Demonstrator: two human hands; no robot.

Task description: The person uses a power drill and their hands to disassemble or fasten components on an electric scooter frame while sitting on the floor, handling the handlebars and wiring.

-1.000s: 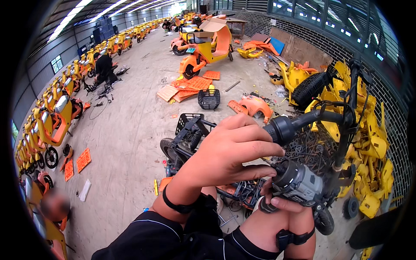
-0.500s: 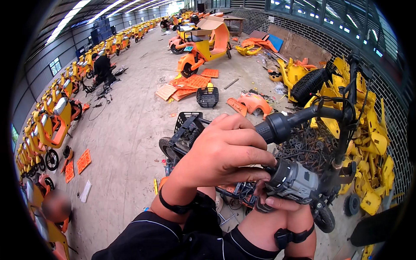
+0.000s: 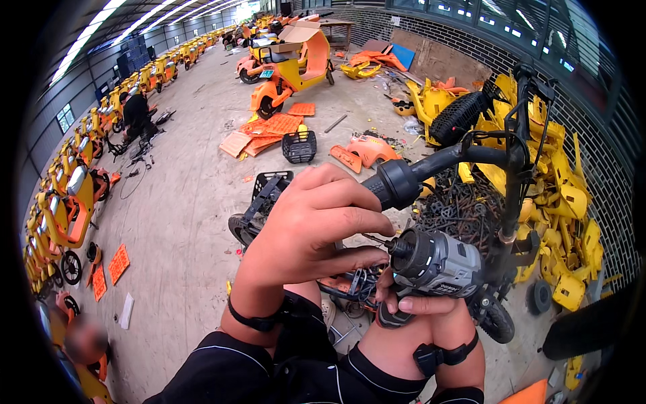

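Note:
My left hand (image 3: 316, 225) is raised in the centre, fingers curled and thumb close to the forefinger, pinching what looks like a thin dark bit at the nose of a grey-and-black cordless power tool (image 3: 437, 266). My right hand (image 3: 420, 306) is closed round that tool's handle from below, over my right thigh. Just beyond my fingers is a black handlebar grip (image 3: 393, 185) on a bent tube, joined to the upright stem (image 3: 511, 202) of a stripped scooter frame. Its rear part with a black rack (image 3: 266, 192) is partly behind my left hand.
Yellow body panels (image 3: 565, 242) heap along the right brick wall, beside dark metal parts (image 3: 454, 212). Orange panels (image 3: 272, 124), a black basket (image 3: 299, 146) and a partly dismantled scooter (image 3: 286, 77) stand or lie ahead. Scooters (image 3: 70, 209) line the left; a person (image 3: 136, 116) crouches there.
The view has shifted, so the scene sits higher and further left. My left fingers have drawn a little back from the tool's nose, showing more of the thin piece.

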